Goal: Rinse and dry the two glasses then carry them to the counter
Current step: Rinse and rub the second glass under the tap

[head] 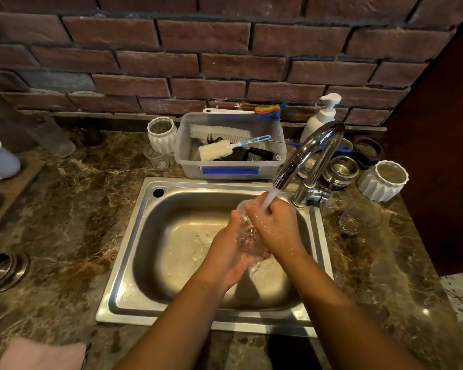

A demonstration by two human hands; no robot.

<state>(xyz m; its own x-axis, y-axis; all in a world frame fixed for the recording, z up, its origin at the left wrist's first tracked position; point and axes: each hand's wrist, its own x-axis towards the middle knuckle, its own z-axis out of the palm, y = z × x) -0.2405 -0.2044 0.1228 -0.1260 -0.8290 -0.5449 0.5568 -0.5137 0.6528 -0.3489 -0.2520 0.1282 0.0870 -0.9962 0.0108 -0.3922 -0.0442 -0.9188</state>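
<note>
Sink [129, 249], left half: open basin, free.
Sink, right half: left hand [225, 252] and right hand [275, 228] grip a glass [249, 236] under the stream.
Overhead: curved tap [305, 153] arches over the back right corner.
Behind: tub [230, 169] of brushes against the rear rim.
Table [358, 263], right: second glass [360, 216], ribbed pot [382, 181] and steel bowls [341, 169] crowd a narrow strip.
Table, left: broad bare marble.

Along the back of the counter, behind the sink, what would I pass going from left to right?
Tall clear tumbler → white ribbed pot → plastic tub holding brushes → white soap pump bottle → second white ribbed pot.
</note>
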